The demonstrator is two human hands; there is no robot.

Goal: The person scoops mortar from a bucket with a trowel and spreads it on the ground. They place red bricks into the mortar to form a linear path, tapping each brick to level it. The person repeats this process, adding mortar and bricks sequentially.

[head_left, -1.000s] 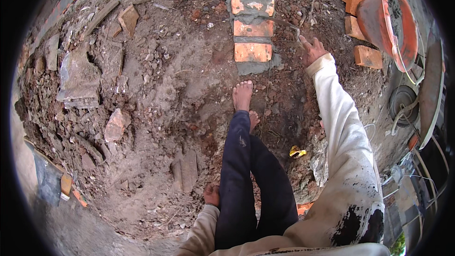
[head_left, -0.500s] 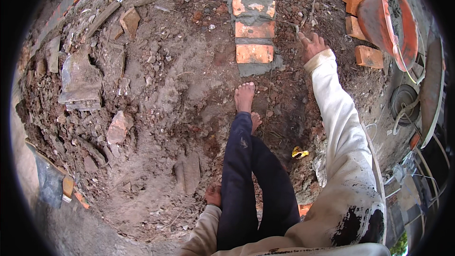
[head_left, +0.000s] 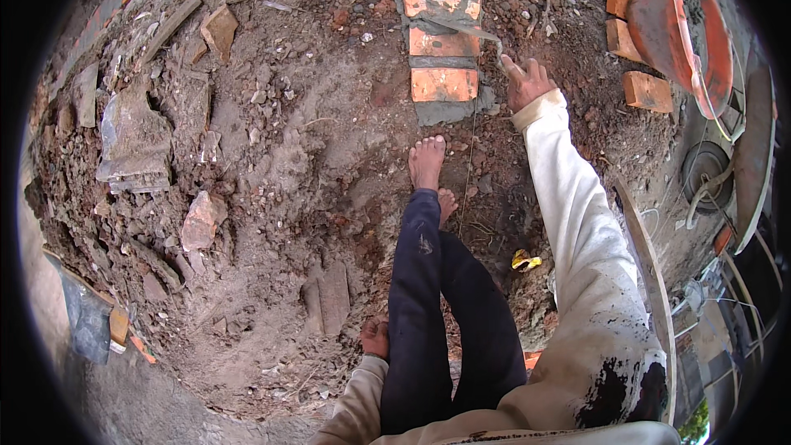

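My right hand (head_left: 529, 84) is closed round the handle of a trowel (head_left: 465, 29), just right of a row of bricks. The trowel's narrow blade reaches left across the brick row and lies over the mortar (head_left: 449, 26) between two bricks. Grey mortar fills the joints and spreads under the nearest brick (head_left: 445, 84). A thin string line (head_left: 472, 140) runs along the row's right side toward me. Beside my left knee my left hand (head_left: 375, 338) is curled up low over the soil, with nothing visible in it.
An orange bucket (head_left: 647, 29) with grey mortar in it leans at the far right. Loose bricks (head_left: 647, 92) lie next to it. My bare foot (head_left: 427, 161) stands just before the row's near end. Rubble, a broken slab (head_left: 136, 140) and wood scraps (head_left: 173, 29) cover the left side.
My right hand has moved left, closer to the brick row, and the trowel's blade now lies across the bricks. My left hand stays beside the knee.
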